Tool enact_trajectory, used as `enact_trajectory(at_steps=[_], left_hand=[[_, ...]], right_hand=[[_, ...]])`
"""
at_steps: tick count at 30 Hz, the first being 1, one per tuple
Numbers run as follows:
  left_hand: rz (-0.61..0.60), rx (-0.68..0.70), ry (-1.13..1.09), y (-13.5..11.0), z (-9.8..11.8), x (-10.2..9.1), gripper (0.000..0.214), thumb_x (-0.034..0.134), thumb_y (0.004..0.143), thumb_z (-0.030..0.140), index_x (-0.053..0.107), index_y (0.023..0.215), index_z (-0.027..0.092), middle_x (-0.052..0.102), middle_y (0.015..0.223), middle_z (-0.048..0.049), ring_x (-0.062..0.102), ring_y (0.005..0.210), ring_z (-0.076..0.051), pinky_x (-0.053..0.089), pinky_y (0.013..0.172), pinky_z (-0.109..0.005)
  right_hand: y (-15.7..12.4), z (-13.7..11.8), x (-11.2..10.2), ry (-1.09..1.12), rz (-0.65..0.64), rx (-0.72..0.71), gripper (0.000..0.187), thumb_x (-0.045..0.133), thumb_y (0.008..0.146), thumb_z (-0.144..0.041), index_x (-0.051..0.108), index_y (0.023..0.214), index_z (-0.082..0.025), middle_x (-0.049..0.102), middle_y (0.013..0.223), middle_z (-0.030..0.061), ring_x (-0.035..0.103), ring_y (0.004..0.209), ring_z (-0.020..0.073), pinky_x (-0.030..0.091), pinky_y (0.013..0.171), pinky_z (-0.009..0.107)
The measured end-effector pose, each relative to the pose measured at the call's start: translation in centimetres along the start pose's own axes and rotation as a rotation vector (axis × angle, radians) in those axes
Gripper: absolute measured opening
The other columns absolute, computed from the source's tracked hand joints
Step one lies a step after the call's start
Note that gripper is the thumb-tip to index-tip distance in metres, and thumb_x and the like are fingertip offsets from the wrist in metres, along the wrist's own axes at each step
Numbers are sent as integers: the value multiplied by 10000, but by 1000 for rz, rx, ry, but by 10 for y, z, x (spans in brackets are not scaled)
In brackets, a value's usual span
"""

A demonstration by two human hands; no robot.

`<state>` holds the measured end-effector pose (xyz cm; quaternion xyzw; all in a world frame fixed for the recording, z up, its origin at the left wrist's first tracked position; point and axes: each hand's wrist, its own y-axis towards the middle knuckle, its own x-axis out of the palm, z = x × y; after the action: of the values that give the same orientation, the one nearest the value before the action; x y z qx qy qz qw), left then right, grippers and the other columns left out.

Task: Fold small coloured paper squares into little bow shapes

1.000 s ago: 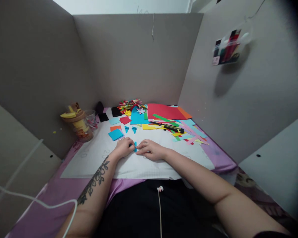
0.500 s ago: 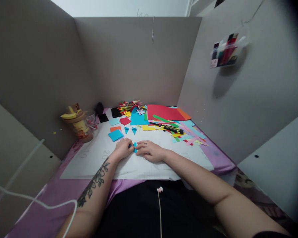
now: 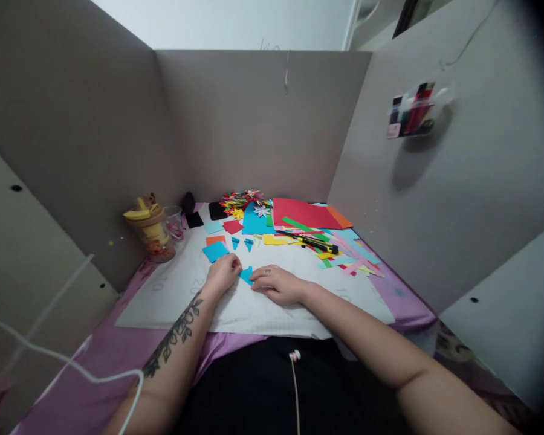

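A small piece of folded blue paper (image 3: 245, 276) lies on the white sheet between my two hands. My left hand (image 3: 223, 275) is closed, its thumb and fingertips pinched at the paper's left corner. From the other side, my right hand (image 3: 278, 285) grips the paper's right edge, fingers bent and thumb underneath; that edge is hidden below the fingertips. Just beyond them are two small folded blue pieces (image 3: 242, 243). A stack of blue paper squares (image 3: 214, 251) sits behind my left hand, with an orange square (image 3: 216, 240) partly under it.
A yellow and black cutter (image 3: 321, 244) lies among coloured paper strips (image 3: 349, 257) at the right. Behind are a red sheet (image 3: 303, 213) and a pile of paper stars (image 3: 242, 200). A brown and yellow cup (image 3: 152, 232) stands left. Grey panels (image 3: 263, 121) enclose the table.
The blue paper shows more of its surface between my hands, and my left fingers have drawn back slightly to the left. The whole view has shifted a little downward and right.
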<state>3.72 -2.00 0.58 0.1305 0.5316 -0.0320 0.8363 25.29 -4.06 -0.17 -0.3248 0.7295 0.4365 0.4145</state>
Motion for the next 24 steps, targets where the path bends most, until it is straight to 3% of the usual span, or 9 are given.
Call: enact_trajectory(at_steps=[5, 8, 15, 24], left_hand=[[12, 92, -73, -4, -3, -1, 221, 425, 837, 304, 623, 855, 207, 625, 885, -43, 536, 893, -183, 387, 805, -291], [-27, 172, -67, -5, -3, -2, 249, 450, 823, 374, 643, 838, 217, 621, 966, -40, 515, 962, -194, 366, 878, -314], [-70, 215, -7, 0, -7, 7, 262, 508, 770, 437, 658, 758, 223, 564, 1155, -25, 483, 1044, -219, 343, 935, -355], [-87, 240, 4, 4, -9, 10, 268, 492, 773, 420, 668, 740, 221, 556, 1190, -21, 482, 1063, -222, 353, 934, -352]], right_hand=[[1, -3, -1, -2, -7, 7, 336, 481, 762, -95, 596, 1054, -214, 581, 1164, 69, 498, 1114, 199, 366, 951, 401], [1, -4, -1, 7, -7, 16, 317, 485, 767, -109, 595, 1046, -211, 572, 1167, 72, 493, 1108, 203, 369, 945, 403], [1, 0, 0, 57, 17, 41, 344, 519, 720, -114, 575, 1047, -206, 565, 1141, 76, 472, 1112, 220, 370, 944, 407], [2, 4, 1, 112, 46, 32, 418, 515, 702, -112, 563, 1110, -191, 602, 1090, 74, 511, 1054, 208, 390, 930, 392]])
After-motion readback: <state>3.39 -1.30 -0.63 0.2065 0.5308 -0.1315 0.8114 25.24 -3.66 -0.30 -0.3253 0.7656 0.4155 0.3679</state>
